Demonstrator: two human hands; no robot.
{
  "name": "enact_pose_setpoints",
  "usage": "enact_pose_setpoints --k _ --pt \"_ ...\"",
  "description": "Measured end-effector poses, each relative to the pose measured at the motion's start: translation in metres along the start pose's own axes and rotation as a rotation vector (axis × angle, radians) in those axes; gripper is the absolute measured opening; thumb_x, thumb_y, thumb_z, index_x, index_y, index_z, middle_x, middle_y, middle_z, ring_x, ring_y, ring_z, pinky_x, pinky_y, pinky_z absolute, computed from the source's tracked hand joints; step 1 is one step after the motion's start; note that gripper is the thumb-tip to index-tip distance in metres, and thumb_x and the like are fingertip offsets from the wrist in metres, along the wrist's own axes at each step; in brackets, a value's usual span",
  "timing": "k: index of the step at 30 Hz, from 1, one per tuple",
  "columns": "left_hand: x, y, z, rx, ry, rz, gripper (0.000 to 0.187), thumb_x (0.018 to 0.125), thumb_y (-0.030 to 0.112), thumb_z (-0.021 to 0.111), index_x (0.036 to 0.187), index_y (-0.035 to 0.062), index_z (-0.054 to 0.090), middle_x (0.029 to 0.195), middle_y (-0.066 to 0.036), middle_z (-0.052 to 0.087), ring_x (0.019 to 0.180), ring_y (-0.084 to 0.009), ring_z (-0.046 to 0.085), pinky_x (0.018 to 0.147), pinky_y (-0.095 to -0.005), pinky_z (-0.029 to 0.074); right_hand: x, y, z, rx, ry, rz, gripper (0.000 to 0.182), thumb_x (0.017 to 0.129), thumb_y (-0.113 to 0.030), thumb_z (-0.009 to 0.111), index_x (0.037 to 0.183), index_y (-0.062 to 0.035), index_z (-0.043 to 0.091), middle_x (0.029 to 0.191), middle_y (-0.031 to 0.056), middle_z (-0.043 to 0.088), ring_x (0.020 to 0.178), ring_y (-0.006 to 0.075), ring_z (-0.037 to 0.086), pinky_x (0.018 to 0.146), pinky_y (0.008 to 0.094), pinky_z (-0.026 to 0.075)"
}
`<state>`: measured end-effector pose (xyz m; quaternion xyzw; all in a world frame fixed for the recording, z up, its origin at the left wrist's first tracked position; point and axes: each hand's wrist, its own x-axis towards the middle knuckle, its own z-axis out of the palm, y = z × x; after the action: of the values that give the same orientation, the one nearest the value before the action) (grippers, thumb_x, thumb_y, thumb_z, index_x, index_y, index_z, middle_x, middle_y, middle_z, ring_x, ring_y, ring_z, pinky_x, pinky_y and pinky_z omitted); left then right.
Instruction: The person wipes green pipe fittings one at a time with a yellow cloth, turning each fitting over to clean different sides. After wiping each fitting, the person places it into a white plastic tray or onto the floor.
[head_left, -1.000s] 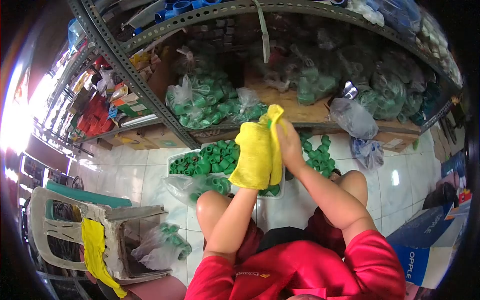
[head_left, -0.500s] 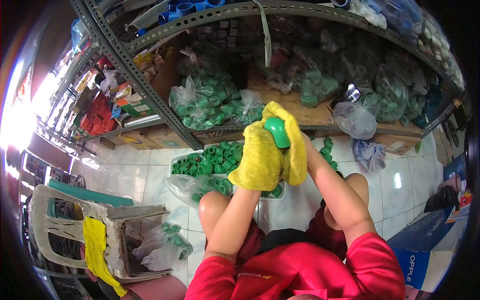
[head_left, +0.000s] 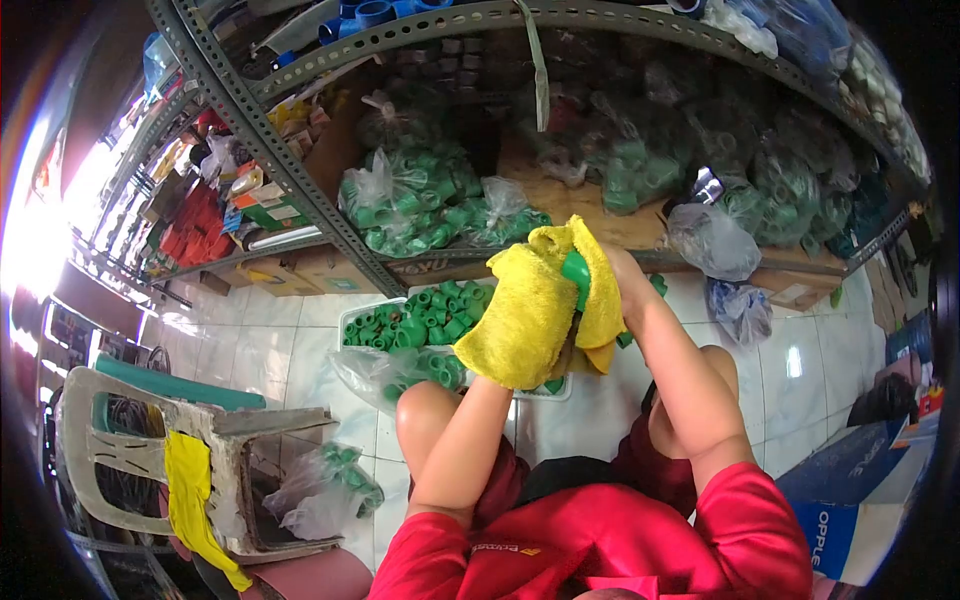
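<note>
A yellow cloth (head_left: 520, 315) wraps around a smooth green pipe fitting (head_left: 576, 277), which peeks out through a fold near the top. My left hand is covered by the cloth, and only its wrist (head_left: 490, 393) shows below; it is closed on the cloth around the fitting. From the right side my right hand (head_left: 622, 282) presses the other half of the cloth against the fitting, its fingers mostly hidden. Below the hands, a white tray (head_left: 343, 338) on the floor holds many green pipe fittings (head_left: 430, 315). A clear plastic bag (head_left: 370, 378) with more fittings lies against its near side.
A metal shelf (head_left: 290, 160) ahead carries bagged green fittings (head_left: 410, 200). At left stands a worn plastic chair (head_left: 120, 395) with a yellow cloth strip (head_left: 190, 480) over it. Another bag of fittings (head_left: 325, 490) lies beside it. Blue-and-white boxes (head_left: 840, 500) stand at right.
The cloth has closed further over the green fitting, so less of it shows. Both hands have shifted slightly, the right one turning and moving a little to the right.
</note>
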<state>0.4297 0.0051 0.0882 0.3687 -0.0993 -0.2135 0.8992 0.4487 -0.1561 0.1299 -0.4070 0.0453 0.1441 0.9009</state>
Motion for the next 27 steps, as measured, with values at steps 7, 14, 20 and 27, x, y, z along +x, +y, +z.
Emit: enact_pose_setpoints --k 7,14,20,27 --pt "0.01 -0.002 -0.018 -0.402 0.025 -0.06 0.041 0.091 0.03 0.043 0.125 0.0063 0.039 0.118 -0.009 0.048 0.107 -0.021 0.048 0.091 -0.0336 0.04 -0.009 0.024 0.023 -0.856 0.329 -0.58 0.037 0.086 -0.028 0.048 0.11 0.0009 0.048 0.105 0.0198 0.054 0.102 0.0299 0.05 0.087 0.0341 0.037" --pt "0.01 -0.033 -0.038 0.886 0.046 0.387 0.039 0.092 0.02 0.042 0.128 0.0066 0.033 0.122 -0.009 0.044 0.109 -0.0192 0.045 0.093 -0.0332 0.039 0.001 0.003 0.011 -0.926 0.214 -0.268 0.037 0.087 -0.028 0.045 0.109 0.0007 0.051 0.105 0.0188 0.056 0.098 0.0303 0.053 0.084 0.032 0.039" --pt "-0.008 0.005 0.022 0.21 0.086 -0.064 0.038 0.089 0.023 0.048 0.123 0.0066 0.039 0.114 -0.008 0.049 0.102 -0.0183 0.048 0.086 -0.0331 0.042 -0.004 -0.008 0.004 -0.118 -0.023 0.092 0.032 0.087 -0.026 0.048 0.104 -0.0002 0.056 0.096 0.0075 0.059 0.081 0.015 0.057 0.07 0.03 0.047" --pt "-0.006 0.022 0.047 -0.575 -0.021 0.005 0.033 0.088 0.031 0.048 0.111 0.0071 0.047 0.1 -0.009 0.054 0.093 -0.0216 0.052 0.079 -0.0348 0.045 -0.01 0.012 0.026 -0.131 0.073 -0.059 0.034 0.087 -0.028 0.048 0.109 -0.0031 0.054 0.098 0.0059 0.058 0.084 0.0134 0.055 0.075 0.0275 0.045"
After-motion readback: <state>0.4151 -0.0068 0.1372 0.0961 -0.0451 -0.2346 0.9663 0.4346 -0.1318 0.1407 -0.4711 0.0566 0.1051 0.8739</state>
